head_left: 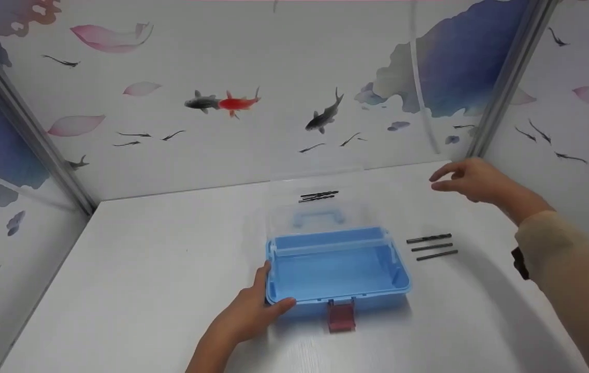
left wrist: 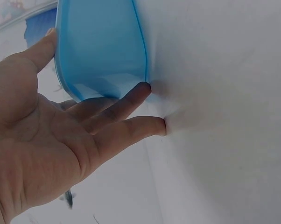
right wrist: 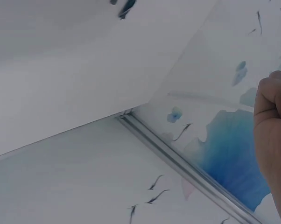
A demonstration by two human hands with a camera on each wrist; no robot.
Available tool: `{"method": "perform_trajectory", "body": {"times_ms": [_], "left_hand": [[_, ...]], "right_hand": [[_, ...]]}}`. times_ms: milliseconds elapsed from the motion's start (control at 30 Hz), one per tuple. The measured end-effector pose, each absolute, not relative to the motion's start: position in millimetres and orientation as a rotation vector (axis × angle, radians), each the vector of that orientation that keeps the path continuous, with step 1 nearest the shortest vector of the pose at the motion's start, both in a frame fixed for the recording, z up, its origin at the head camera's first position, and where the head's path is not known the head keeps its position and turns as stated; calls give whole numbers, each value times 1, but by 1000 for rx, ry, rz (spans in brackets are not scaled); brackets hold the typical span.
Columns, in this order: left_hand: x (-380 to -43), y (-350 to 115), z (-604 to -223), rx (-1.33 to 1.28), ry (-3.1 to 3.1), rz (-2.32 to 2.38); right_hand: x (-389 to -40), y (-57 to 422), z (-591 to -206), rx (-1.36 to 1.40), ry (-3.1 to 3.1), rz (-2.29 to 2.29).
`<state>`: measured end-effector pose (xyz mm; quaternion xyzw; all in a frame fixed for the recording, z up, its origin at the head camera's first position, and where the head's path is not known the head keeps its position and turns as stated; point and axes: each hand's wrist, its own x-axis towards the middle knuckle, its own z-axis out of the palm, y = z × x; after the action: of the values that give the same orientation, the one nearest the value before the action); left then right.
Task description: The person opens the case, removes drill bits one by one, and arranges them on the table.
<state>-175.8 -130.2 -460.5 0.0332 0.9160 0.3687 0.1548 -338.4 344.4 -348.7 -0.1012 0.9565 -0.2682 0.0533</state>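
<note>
An uncovered blue toolbox (head_left: 338,272) with a dark red latch (head_left: 342,317) sits on the white table. My left hand (head_left: 250,311) grips its near-left corner, the thumb over the front rim and the fingers along the left side. In the left wrist view, the fingers of my left hand (left wrist: 61,126) spread against the blue wall, fingertips close to the tabletop. My right hand (head_left: 473,178) hangs in the air at the back right with loosely bent fingers and nothing in them. Below it, three dark drill bits (head_left: 431,247) lie side by side, right of the toolbox.
A clear lid with a blue handle (head_left: 319,217) is folded back behind the toolbox. Further back, several dark drill bits (head_left: 318,196) lie together by a clear plastic edge (head_left: 320,174). Painted panels (head_left: 273,62) with metal corner posts (head_left: 506,77) enclose the table (head_left: 144,274).
</note>
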Motion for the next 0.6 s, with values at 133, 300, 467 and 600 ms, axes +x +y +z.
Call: {"method": "perform_trajectory", "body": {"times_ms": [133,300,467,600], "left_hand": [[-176,-130,-460,96,2617,1054],[-177,-129,-461,60,2606,1061],[-177,-129,-461,42,2600,1050],[-178,-129,-457,43,2610,1029]], "right_hand": [[-344,320,-328,-313,2928,-836],[-354,281,-312,-382,2931,-849],[-364,243,-306,-433,2917,-866],[-371,219,-307,-449,2896,-873]]}}
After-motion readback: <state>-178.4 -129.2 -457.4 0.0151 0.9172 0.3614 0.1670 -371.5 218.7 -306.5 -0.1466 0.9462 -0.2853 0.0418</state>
